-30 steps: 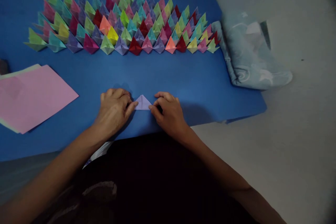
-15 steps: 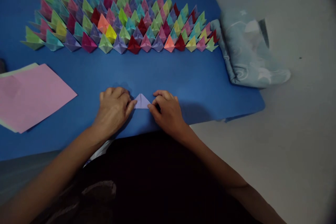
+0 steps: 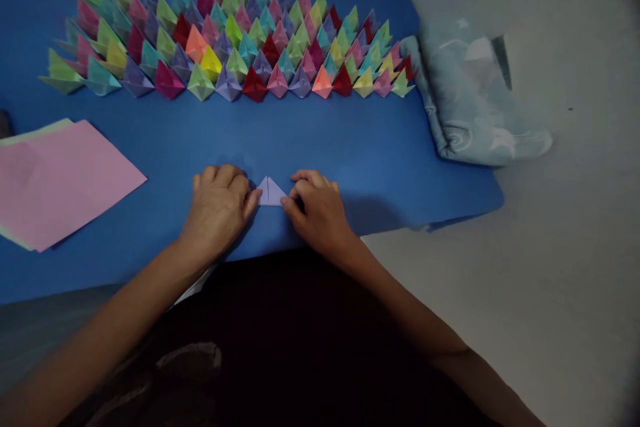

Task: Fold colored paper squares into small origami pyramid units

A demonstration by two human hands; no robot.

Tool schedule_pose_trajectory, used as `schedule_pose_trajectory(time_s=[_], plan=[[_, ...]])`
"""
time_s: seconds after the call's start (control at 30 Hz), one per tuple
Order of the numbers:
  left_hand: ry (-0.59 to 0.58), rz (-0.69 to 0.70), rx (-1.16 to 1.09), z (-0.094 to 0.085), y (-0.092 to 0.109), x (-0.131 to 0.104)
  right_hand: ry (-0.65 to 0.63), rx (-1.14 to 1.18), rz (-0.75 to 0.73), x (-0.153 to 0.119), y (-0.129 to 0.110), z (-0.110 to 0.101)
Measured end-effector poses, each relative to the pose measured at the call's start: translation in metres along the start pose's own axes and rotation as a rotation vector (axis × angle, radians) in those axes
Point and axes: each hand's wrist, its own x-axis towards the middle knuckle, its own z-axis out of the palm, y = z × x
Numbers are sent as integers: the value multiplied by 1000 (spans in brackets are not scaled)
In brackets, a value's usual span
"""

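Observation:
A small lilac paper (image 3: 271,193), folded into a triangle with a line down its middle, lies on the blue table (image 3: 320,137) near the front edge. Its left corner is pinched by my left hand (image 3: 219,207), thumb on top and fingers curled. At the right corner my right hand (image 3: 320,210) grips the paper between thumb and bent forefinger. The triangle's tip points away from me. Farther back stand several rows of folded paper pieces (image 3: 255,84) in many colours.
Pink paper sheets (image 3: 75,180), with pale green ones under them, lie at the left. A folded grey-blue cloth (image 3: 470,100) sits on the table's right end, against the pale wall (image 3: 570,213).
My left hand has shifted very slightly to the right at the triangle's left corner. Both hands keep their grip, and the folded paper looks the same.

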Motion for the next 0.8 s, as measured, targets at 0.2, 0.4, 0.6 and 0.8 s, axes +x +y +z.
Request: schedule_pose_trajectory(time_s=[0.2, 0.4, 0.6, 0.8], plan=[[14, 10, -36, 2, -3, -1, 5, -13, -1, 0, 1, 0], [50, 33, -88, 5, -6, -1, 8, -135, -282, -1, 8, 7], [-7, -7, -115, 3, -4, -1, -30, -158, -413, -2, 12, 10], [14, 23, -131, 1, -11, -1, -42, -136, -407, -4, 15, 7]])
